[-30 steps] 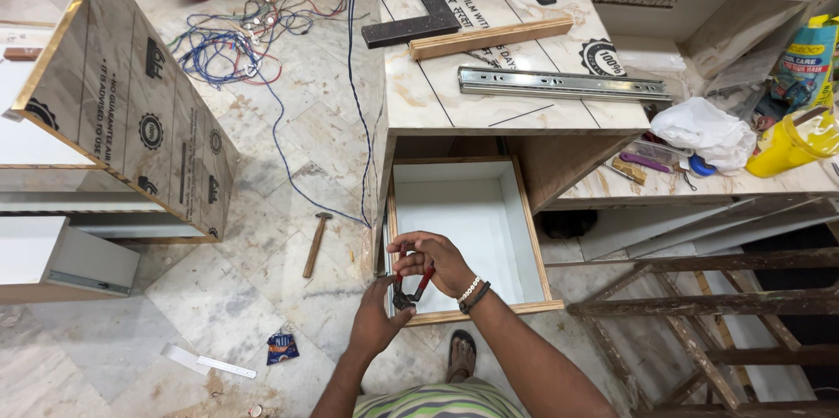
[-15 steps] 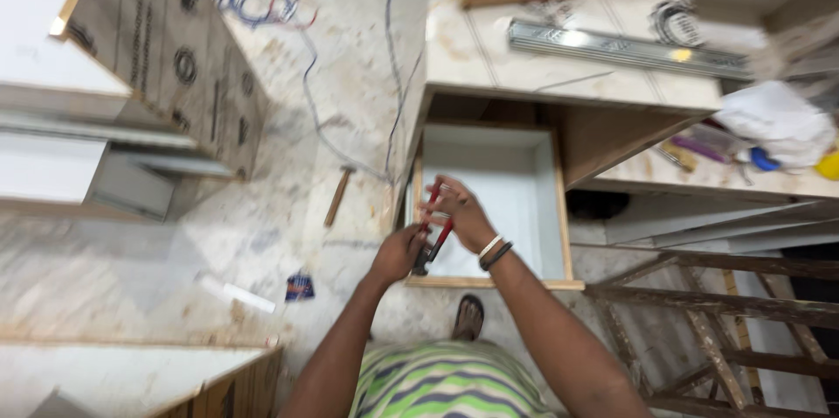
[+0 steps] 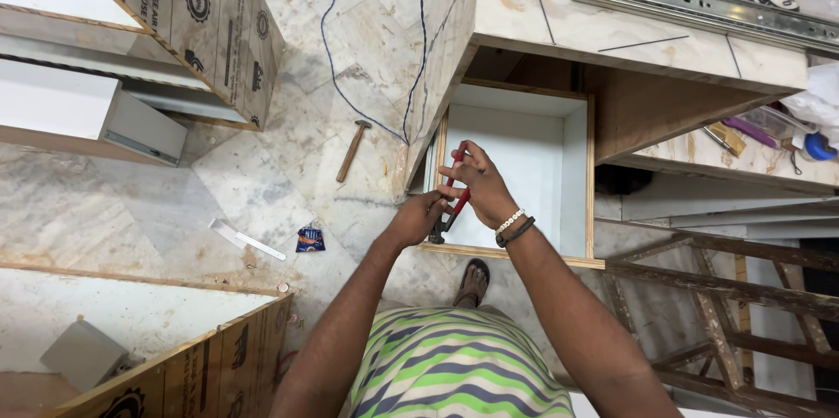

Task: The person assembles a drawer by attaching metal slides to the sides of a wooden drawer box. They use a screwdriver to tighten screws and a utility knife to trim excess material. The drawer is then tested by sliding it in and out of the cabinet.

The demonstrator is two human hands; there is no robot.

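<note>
The person stands over an open white-lined wooden drawer box (image 3: 516,142) that sits on the marble floor (image 3: 262,182) under a plywood worktop (image 3: 559,7). Both hands meet above the drawer's near-left corner, on a pair of red-handled pliers (image 3: 453,199). The right hand (image 3: 479,186), with 2 bands at its wrist, is curled round the upper part of the red handles, fingers closed on them. The left hand (image 3: 418,219) is closed loosely at the lower, dark metal end of the tool; whether it grips the jaws or some small piece held in them is not clear from this angle. The pliers lie tilted, handles pointing away from the person, head nearest the drawer's front edge.

On the floor to the left lies a wooden-handled hammer (image 3: 352,149), well apart from the hands, and nearer the person a small blue packet (image 3: 309,239) and a white strip (image 3: 247,240). A long steel drawer slide (image 3: 699,7) rests on the worktop. A blue wire (image 3: 336,68) trails across the floor.
</note>
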